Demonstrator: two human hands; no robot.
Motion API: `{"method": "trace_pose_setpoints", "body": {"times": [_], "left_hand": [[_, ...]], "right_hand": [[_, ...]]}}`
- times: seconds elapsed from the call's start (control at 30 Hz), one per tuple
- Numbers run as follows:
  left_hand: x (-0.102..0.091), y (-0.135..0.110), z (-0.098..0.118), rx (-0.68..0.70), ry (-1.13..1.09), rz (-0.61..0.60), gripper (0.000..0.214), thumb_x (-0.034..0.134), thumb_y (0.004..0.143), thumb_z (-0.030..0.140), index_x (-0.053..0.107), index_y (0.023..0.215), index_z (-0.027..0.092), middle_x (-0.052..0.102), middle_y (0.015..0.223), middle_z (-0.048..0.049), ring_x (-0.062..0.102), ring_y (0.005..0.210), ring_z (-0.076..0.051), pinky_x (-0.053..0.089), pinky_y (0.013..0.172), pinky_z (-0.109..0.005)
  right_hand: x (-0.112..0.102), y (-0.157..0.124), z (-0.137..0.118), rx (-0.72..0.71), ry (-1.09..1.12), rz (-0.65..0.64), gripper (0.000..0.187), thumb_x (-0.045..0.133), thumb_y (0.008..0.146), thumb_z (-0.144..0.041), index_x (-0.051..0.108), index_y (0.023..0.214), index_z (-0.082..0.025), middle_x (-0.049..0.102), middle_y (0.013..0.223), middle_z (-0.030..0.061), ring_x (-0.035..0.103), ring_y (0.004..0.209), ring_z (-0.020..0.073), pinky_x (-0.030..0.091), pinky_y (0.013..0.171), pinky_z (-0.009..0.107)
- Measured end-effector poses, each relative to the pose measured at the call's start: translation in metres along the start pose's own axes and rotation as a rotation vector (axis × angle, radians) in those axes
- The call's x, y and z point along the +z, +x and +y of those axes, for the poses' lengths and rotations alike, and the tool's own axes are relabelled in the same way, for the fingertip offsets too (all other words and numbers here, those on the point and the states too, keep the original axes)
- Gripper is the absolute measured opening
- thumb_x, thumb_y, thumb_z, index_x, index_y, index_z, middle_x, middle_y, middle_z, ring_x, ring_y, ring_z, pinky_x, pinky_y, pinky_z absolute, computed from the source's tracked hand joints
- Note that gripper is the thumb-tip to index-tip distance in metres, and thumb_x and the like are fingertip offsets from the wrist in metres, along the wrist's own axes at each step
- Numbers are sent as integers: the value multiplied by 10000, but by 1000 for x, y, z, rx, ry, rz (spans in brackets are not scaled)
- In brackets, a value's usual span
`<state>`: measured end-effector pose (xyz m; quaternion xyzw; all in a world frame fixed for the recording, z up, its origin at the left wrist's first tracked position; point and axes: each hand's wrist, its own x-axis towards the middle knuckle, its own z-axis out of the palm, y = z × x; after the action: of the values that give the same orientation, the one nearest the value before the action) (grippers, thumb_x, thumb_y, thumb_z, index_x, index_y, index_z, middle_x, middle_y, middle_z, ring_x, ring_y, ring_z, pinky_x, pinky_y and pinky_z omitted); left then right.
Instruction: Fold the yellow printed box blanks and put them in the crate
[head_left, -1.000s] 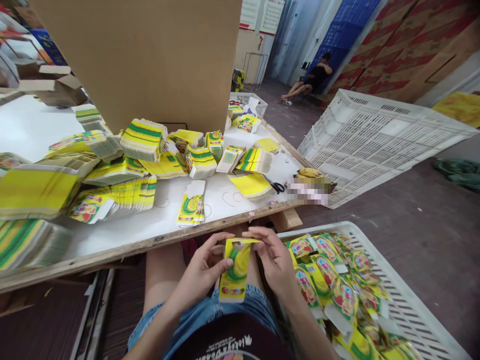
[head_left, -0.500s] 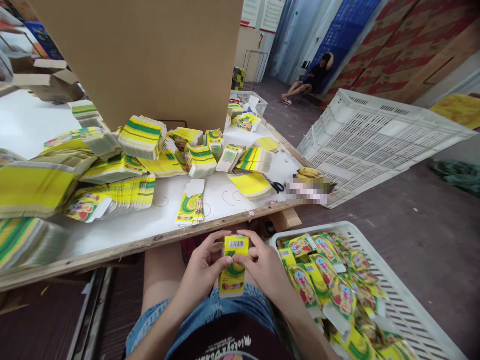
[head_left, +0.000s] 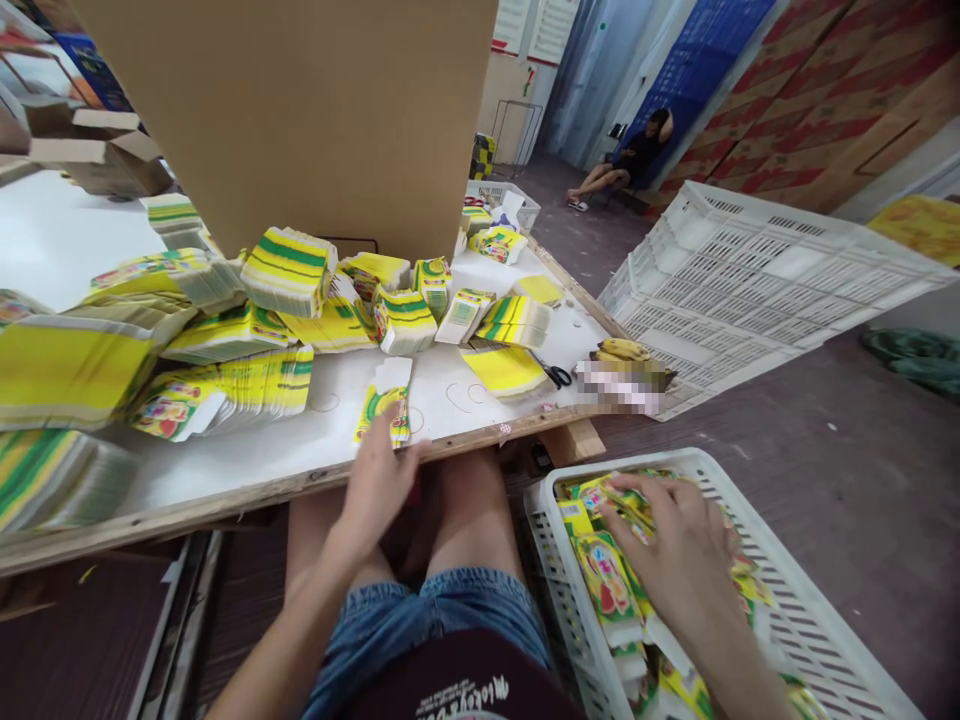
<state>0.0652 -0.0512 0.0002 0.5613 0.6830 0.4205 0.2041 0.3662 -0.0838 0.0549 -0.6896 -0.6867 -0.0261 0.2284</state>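
Observation:
My left hand (head_left: 377,482) reaches over the table's front edge, its fingertips on a small stack of flat yellow-green carton blanks (head_left: 383,403). Its fingers are slightly spread and hold nothing. My right hand (head_left: 670,540) lies inside the white slatted crate (head_left: 817,600) at my right, fingers spread flat over the folded yellow boxes (head_left: 606,577) piled in it. Whether a box is under its palm I cannot see.
Many stacks of flat blanks (head_left: 225,385) cover the white table (head_left: 247,460). Scissors (head_left: 553,374) and bananas (head_left: 622,350) lie near its right end. A big cardboard sheet (head_left: 300,110) stands behind. An upturned white crate (head_left: 750,280) lies on the floor; a person (head_left: 626,160) sits far off.
Both hands held one yellow box over my lap and closed its flap. Now the left hand has gone up to the blanks on the table and the right hand down into the crate.

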Motion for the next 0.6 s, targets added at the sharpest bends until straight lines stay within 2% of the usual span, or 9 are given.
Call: {"method": "trace_pose_setpoints", "body": {"times": [0.03, 0.1, 0.2, 0.3, 0.4, 0.5, 0.53, 0.6], "left_hand": [[-5, 13, -11, -48, 184, 68, 589, 616, 846, 372, 435, 1338, 103, 524, 1353, -246, 467, 1288, -370, 372, 1055, -529], [-13, 34, -31, -205, 461, 85, 647, 659, 795, 410, 462, 1293, 47, 546, 1276, -300, 454, 1259, -441, 369, 999, -587], [-18, 49, -50, -276, 514, 40, 460, 700, 734, 365, 586, 1077, 80, 626, 1126, -275, 514, 1167, -463, 379, 940, -590], [-20, 51, -53, -284, 460, 35, 331, 673, 732, 334, 582, 977, 130, 680, 982, -193, 595, 1038, -404, 413, 885, -517], [-25, 41, -39, -240, 351, 50, 222, 585, 798, 313, 545, 958, 165, 686, 886, -105, 639, 868, -288, 452, 775, -375], [-27, 15, -8, -144, 212, 45, 153, 487, 884, 323, 522, 957, 194, 678, 878, -48, 631, 797, -193, 456, 707, -270], [-26, 3, 4, -99, 144, 18, 147, 481, 897, 333, 523, 949, 202, 676, 874, -31, 629, 790, -174, 461, 701, -248], [-22, -23, 27, 24, -164, -131, 137, 496, 910, 322, 545, 931, 196, 663, 840, -27, 613, 756, -163, 463, 686, -240]], "right_hand": [[-2, -2, 11, 13, -88, -26, 239, 596, 816, -397, 703, 954, -233, 603, 984, 139, 536, 964, 384, 406, 816, 562], [1, -7, 19, -4, -90, -111, 243, 620, 800, -382, 689, 989, -245, 619, 999, 126, 545, 977, 380, 414, 813, 544], [17, -15, 2, -58, 125, -266, 191, 625, 815, -344, 673, 980, -260, 649, 1006, 91, 582, 979, 335, 431, 827, 495], [31, -14, -34, -95, 333, -337, 139, 609, 844, -303, 662, 962, -251, 657, 1002, 76, 597, 991, 310, 439, 854, 478], [34, -9, -65, -146, 539, -322, 104, 556, 892, -250, 644, 945, -232, 654, 1006, 75, 609, 969, 261, 476, 849, 411], [32, -5, -89, -232, 661, -225, 167, 520, 928, -219, 621, 1060, -227, 637, 1152, 91, 584, 1084, 242, 479, 910, 384], [33, -5, -95, -268, 669, -184, 229, 523, 930, -214, 597, 1146, -224, 602, 1248, 103, 547, 1165, 248, 456, 965, 399], [35, -5, -105, -327, 665, -137, 383, 531, 929, -206, 506, 1311, -217, 494, 1410, 122, 446, 1300, 263, 387, 1061, 440]]}}
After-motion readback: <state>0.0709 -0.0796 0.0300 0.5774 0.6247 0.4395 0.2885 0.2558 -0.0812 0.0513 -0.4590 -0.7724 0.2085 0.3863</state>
